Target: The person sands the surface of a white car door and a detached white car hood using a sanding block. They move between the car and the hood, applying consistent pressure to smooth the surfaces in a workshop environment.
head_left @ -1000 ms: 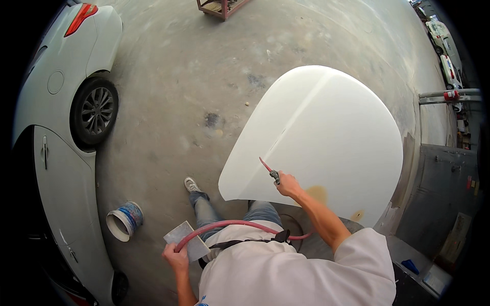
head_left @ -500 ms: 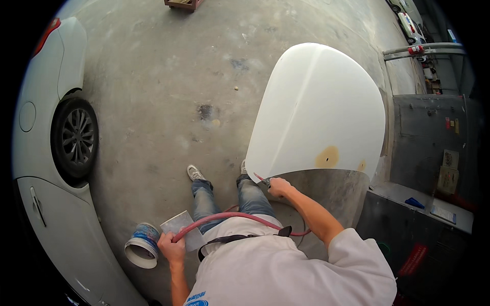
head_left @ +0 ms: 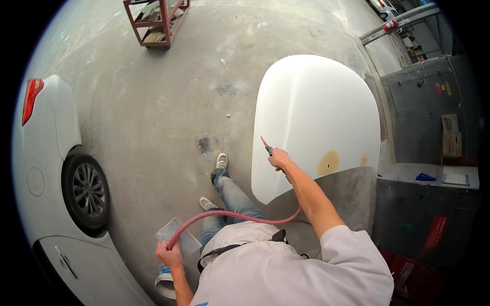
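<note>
My left hand [head_left: 170,256] is closed around a thick red hose [head_left: 224,216], with a flat greyish sheet [head_left: 187,241] at the same hand, partly behind the hose. The hose curves across my waist towards the right. My right hand [head_left: 279,159] grips an air blow gun [head_left: 269,150], its thin red nozzle pointing away from me. It is held over the near left part of a white car bonnet [head_left: 332,112]. Near the bonnet's lower edge are two tan patches [head_left: 328,162], the larger with a dark spot. How the bonnet is supported is hidden.
A light-coloured car [head_left: 46,178] with its wheel [head_left: 87,192] stands on the left. A bucket [head_left: 164,286] is below my left hand. A red trolley [head_left: 162,25] is ahead. On the right are dark cabinets [head_left: 423,204] and a pipe rail [head_left: 400,23].
My right hand has moved forward with the blow gun, from the bonnet's near corner to over its surface. My feet have stepped, and the view has shifted, bringing more of the trolley into sight.
</note>
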Demonstrator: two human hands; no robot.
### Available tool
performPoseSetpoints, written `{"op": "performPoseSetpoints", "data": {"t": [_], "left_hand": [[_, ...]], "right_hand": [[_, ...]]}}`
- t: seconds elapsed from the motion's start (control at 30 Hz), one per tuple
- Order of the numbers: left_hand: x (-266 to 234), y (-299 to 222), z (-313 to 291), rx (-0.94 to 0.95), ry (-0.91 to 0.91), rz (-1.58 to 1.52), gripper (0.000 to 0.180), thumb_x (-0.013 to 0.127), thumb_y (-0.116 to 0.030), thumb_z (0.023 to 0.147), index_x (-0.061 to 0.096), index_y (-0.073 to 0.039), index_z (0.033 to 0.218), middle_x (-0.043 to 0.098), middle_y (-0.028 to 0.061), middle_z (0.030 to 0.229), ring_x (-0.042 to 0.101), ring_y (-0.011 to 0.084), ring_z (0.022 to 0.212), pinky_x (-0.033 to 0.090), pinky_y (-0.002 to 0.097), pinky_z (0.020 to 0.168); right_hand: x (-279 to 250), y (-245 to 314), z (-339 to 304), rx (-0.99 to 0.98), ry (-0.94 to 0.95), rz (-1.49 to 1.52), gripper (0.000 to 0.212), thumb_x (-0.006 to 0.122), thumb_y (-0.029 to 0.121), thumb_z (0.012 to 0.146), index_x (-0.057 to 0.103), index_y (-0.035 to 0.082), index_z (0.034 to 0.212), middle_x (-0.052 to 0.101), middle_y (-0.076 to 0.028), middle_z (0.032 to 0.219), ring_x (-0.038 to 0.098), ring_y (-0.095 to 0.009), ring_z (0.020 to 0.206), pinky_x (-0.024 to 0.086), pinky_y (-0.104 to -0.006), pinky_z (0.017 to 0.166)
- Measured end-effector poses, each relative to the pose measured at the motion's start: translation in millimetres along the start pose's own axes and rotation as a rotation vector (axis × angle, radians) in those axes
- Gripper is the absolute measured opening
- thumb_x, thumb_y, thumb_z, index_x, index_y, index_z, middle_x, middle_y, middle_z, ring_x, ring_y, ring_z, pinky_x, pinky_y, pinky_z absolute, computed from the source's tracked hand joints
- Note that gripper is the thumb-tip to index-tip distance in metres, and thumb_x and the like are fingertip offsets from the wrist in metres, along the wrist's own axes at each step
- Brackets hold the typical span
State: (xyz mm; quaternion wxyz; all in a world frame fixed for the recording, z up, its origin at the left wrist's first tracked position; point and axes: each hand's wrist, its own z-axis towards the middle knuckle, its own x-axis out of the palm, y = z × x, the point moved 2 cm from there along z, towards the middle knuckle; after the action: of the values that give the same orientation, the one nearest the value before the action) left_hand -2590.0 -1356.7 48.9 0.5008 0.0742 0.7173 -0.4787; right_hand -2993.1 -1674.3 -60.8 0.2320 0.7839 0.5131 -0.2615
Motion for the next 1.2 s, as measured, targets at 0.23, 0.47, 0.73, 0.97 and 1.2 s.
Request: {"op": "performPoseSetpoints", "data": {"t": [0.23,0.47,0.73,0.97,1.2], "left_hand": [[66.4,-64.5,126.6,0.07,0.016,0.004,0.04,0.078,-0.008,0.069,0.041,0.0,0.055,0.039,0.0116,0.052,0.034,0.0245,0.049,0.026,0.0417,0.048],[104.7,-167.7,244.6,0.081,0.014,-0.053,0.041,0.076,-0.007,0.071,0.039,0.001,0.055,0.036,0.0101,0.052,0.031,0.0192,0.051,0.024,0.0403,0.048],[160.6,-249.0,355.3,0.194,0.062,-0.149,0.043,0.076,-0.007,0.073,0.038,0.0,0.055,0.035,0.0079,0.052,0.03,0.0167,0.052,0.024,0.0388,0.048],[218.6,-308.2,483.6,0.313,0.177,-0.188,0.044,0.076,-0.009,0.076,0.038,-0.001,0.054,0.033,0.0039,0.052,0.03,0.0137,0.053,0.025,0.0364,0.048],[273.0,-380.3,593.3,0.386,0.424,-0.262,0.039,0.074,-0.009,0.078,0.044,0.0,0.055,0.039,-0.0014,0.052,0.035,0.0093,0.055,0.03,0.0308,0.048]], "right_hand": [[-95.1,23.2,124.6,-0.064,-0.28,0.054,0.032,0.059,0.023,0.086,0.056,-0.005,0.102,0.067,-0.023,0.092,0.069,-0.035,0.078,0.055,-0.0435,0.073],[-242.0,63.3,195.7,0.105,-0.256,0.261,0.03,0.054,0.014,0.086,0.053,-0.002,0.111,0.068,-0.02,0.095,0.07,-0.03,0.08,0.056,-0.041,0.073],[-308.7,21.2,249.3,0.225,-0.187,0.641,0.029,0.055,0.007,0.084,0.051,-0.009,0.108,0.066,-0.019,0.087,0.067,-0.025,0.059,0.057,-0.0357,0.05],[-283.7,31.0,239.4,0.286,0.008,0.924,0.016,0.06,0.004,0.086,0.054,-0.011,0.083,0.06,-0.015,0.068,0.06,-0.021,0.054,0.05,-0.0341,0.043],[-321.7,61.6,246.7,0.323,-0.017,0.993,0.015,0.06,0.005,0.084,0.057,-0.01,0.079,0.061,-0.015,0.066,0.059,-0.021,0.05,0.049,-0.0347,0.04]]}}
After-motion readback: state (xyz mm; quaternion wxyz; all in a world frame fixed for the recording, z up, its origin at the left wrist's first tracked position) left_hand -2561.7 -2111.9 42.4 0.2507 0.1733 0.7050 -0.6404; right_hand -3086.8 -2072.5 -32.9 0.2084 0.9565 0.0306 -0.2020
